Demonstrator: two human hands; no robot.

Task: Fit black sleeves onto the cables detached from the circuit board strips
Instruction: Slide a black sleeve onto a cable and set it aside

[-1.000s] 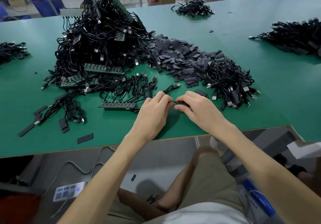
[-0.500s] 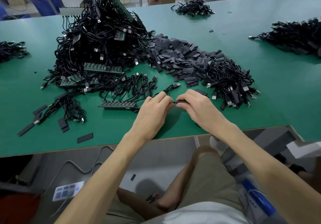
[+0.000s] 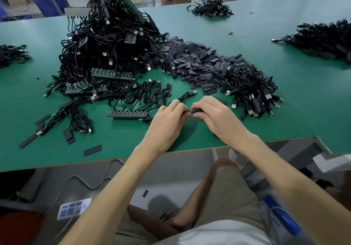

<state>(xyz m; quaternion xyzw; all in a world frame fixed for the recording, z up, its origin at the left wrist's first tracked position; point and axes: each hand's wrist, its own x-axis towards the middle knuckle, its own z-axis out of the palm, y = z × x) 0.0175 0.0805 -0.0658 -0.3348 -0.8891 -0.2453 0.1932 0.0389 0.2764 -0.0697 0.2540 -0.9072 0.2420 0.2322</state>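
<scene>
My left hand [image 3: 169,123] pinches a thin black cable [image 3: 185,96] whose USB plug lies just beyond my fingers. My right hand [image 3: 212,115] grips a black sleeve [image 3: 197,110], and the two hands meet over the green table [image 3: 303,100] near its front edge. A short circuit board strip [image 3: 127,114] with cables attached lies just left of my left hand. Beyond my hands spreads a heap of flat black sleeves [image 3: 193,62].
A tall tangle of cables and board strips [image 3: 110,45] fills the left middle. A bundle of sleeved cables [image 3: 250,90] lies right of my right hand. More cable piles sit far right [image 3: 321,39], far back [image 3: 210,9] and far left [image 3: 11,54]. Loose sleeves [image 3: 92,150] dot the front left.
Both hands stay at the same spot; the fingers have shifted slightly, and the sleeve shows a little more between them.
</scene>
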